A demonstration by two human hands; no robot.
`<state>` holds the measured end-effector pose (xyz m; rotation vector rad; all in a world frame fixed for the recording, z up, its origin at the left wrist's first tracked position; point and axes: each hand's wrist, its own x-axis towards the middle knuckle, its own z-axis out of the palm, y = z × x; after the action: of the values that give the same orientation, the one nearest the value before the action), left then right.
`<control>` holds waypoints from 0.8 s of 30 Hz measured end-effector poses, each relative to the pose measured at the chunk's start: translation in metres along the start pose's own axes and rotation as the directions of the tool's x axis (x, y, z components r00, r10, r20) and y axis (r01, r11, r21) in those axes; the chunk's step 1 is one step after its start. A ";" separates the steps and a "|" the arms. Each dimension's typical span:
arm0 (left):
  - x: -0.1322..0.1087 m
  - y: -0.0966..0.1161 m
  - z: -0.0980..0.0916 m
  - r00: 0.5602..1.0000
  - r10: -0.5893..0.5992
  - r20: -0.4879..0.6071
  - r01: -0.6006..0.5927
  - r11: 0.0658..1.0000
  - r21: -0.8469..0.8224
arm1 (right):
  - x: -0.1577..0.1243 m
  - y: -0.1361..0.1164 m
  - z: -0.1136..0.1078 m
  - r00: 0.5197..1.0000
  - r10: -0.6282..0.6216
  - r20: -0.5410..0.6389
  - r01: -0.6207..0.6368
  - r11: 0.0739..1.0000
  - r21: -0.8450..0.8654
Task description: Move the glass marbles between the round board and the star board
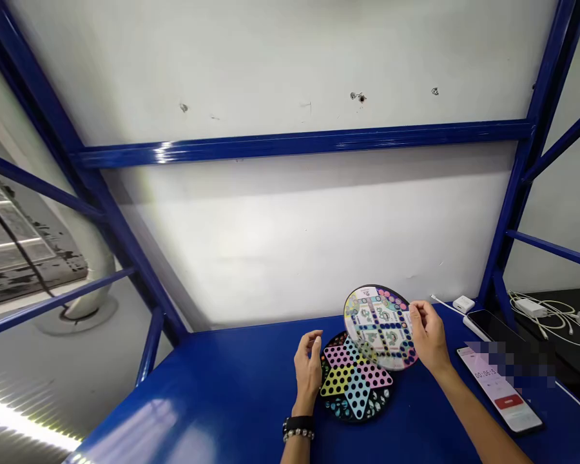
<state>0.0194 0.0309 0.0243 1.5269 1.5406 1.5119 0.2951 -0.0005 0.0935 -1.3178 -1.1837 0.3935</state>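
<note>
Right hand (428, 335) pinches the round printed disc (379, 325) by 1 edge; it may slip onto the black star-patterned board (352, 390). Left hand (308, 367) is loosely curled, empty.

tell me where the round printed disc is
In the head view the round printed disc sits right of centre, held tilted by the right hand above the Chinese checkers board on the blue table.
</note>
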 end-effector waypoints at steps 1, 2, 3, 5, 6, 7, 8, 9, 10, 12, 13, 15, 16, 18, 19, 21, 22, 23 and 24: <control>0.000 0.002 0.000 0.999 0.006 0.037 -0.004 0.998 -0.055 | 0.002 0.003 0.008 0.998 0.057 0.028 -0.059 0.996 0.063; 0.000 0.003 -0.001 0.996 0.007 0.086 0.002 0.994 -0.113 | 0.003 0.008 0.017 0.991 0.114 0.075 -0.123 0.984 0.126; 0.001 0.004 -0.003 0.990 0.002 0.144 0.023 0.985 -0.170 | 0.002 0.016 0.027 0.977 0.168 0.134 -0.191 0.965 0.179; 0.004 0.002 -0.008 0.973 -0.048 0.225 0.110 0.956 -0.270 | -0.004 0.036 0.048 0.930 0.247 0.274 -0.313 0.920 0.235; 0.006 -0.001 -0.012 0.965 -0.095 0.245 0.170 0.937 -0.306 | -0.009 0.046 0.057 0.907 0.270 0.323 -0.351 0.908 0.228; 0.009 -0.004 -0.016 0.959 -0.154 0.239 0.229 0.916 -0.330 | -0.014 0.056 0.065 0.893 0.280 0.352 -0.365 0.909 0.202; 0.011 -0.008 -0.021 0.949 -0.216 0.230 0.286 0.897 -0.336 | -0.018 0.064 0.072 0.886 0.284 0.366 -0.362 0.918 0.163; 0.012 -0.011 -0.024 0.938 -0.264 0.224 0.326 0.892 -0.312 | -0.022 0.071 0.078 0.889 0.274 0.367 -0.336 0.935 0.116; 0.013 -0.014 -0.027 0.934 -0.283 0.218 0.335 0.907 -0.255 | -0.025 0.076 0.082 0.896 0.258 0.362 -0.298 0.952 0.061; 0.012 -0.020 -0.029 0.941 -0.254 0.226 0.276 0.958 -0.074 | -0.030 0.081 0.087 0.915 0.199 0.350 -0.194 0.980 -0.051; 0.010 -0.022 -0.028 0.952 -0.211 0.221 0.214 0.977 0.007 | -0.031 0.082 0.088 0.922 0.166 0.349 -0.139 0.985 -0.102; 0.006 -0.024 -0.025 0.972 -0.142 0.185 0.117 0.984 0.137 | -0.033 0.082 0.088 0.929 0.115 0.352 -0.047 0.980 -0.194; 0.004 -0.024 -0.022 0.980 -0.117 0.164 0.088 0.981 0.174 | -0.033 0.082 0.087 0.929 0.104 0.355 -0.018 0.972 -0.236; 0.001 -0.024 -0.019 0.983 -0.093 0.156 0.058 0.975 0.216 | -0.034 0.084 0.084 0.928 0.110 0.355 0.008 0.950 -0.313; 0.000 -0.024 -0.017 0.981 -0.088 0.173 0.046 0.972 0.232 | -0.034 0.085 0.081 0.928 0.113 0.355 0.019 0.937 -0.349; -0.001 -0.023 -0.016 0.970 -0.088 0.225 0.021 0.958 0.288 | -0.034 0.087 0.076 0.923 0.111 0.369 0.059 0.906 -0.420; -0.002 -0.022 -0.015 0.965 -0.096 0.245 0.011 0.945 0.328 | -0.034 0.088 0.074 0.917 0.110 0.385 0.085 0.886 -0.455; -0.003 -0.021 -0.014 0.960 -0.111 0.258 0.007 0.928 0.372 | -0.034 0.087 0.072 0.908 0.113 0.405 0.109 0.867 -0.487; -0.004 -0.020 -0.014 0.955 -0.129 0.268 0.007 0.911 0.413 | -0.034 0.085 0.070 0.896 0.121 0.428 0.131 0.848 -0.513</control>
<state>0.0011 0.0274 0.0090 1.8044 1.7804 0.9035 0.2552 0.0344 -0.0090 -1.7606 -1.7760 0.3904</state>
